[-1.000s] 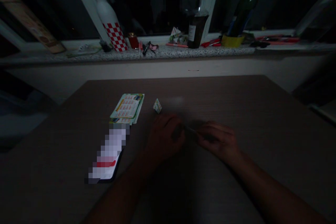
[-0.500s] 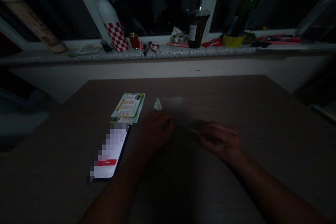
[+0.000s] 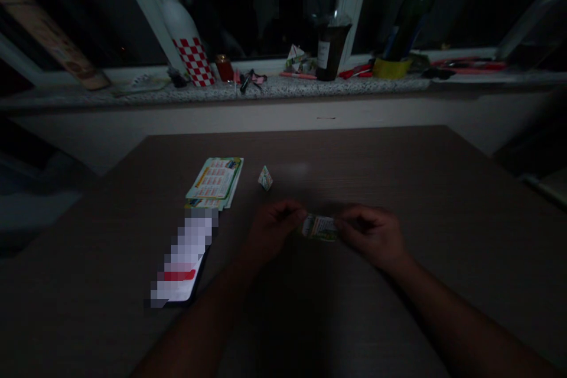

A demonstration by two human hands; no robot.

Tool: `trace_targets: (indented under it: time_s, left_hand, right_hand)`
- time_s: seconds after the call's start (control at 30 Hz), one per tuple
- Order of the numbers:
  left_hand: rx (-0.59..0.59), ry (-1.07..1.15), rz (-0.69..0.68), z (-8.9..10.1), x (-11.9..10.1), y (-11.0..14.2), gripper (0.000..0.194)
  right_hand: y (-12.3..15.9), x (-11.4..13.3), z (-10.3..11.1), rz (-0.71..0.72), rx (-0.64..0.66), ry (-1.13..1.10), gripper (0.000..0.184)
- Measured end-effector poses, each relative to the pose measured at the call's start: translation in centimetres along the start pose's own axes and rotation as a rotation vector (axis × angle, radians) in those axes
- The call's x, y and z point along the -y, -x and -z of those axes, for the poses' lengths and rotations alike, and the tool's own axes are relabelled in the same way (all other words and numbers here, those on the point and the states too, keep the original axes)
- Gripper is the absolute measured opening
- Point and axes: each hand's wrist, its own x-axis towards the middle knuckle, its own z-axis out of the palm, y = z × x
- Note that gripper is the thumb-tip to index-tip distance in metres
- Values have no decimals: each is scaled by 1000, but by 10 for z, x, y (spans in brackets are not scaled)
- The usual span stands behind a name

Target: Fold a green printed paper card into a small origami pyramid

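Observation:
The room is dim. My left hand point(image 3: 272, 229) and my right hand point(image 3: 372, 233) both pinch a small printed paper strip point(image 3: 319, 227) just above the brown table point(image 3: 398, 177), one hand at each end. A small folded paper pyramid point(image 3: 265, 178) stands on the table just beyond my left hand. A stack of printed paper sheets point(image 3: 215, 182) lies to the left of it. Nearer me on the left lies a phone point(image 3: 182, 263) with a lit screen.
A stone window sill point(image 3: 274, 90) runs behind the table, carrying a white bottle with red checks point(image 3: 186, 38), a dark jar point(image 3: 330, 47), a green bottle point(image 3: 414, 9), a yellow tape roll point(image 3: 392, 68) and small clutter.
My left hand moved away toward the paper stack, then came back. The paper, edge-on before, is now held flat between both hands and shows its printed face.

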Motion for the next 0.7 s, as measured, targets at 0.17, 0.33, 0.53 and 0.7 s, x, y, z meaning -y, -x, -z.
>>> trace_targets:
  time_s: [0.17,0.33,0.53,0.7]
  left_hand:
    - [10,43,136,-3,1,2,22]
    - [117,-223,114,-9,-3,7,17]
    - [183,-488,7,-19,-8,14,15]
    - [109,-530,-87,-20,-1,14,19]
  right_hand:
    - [0,-3,0,-68,49,-25,8]
    - [0,-2,-2,-135,-48,-82,9]
    - [1,-1,-6,-53,8,-42,4]
    - [2,-5,-9,-7,-16,7,4]
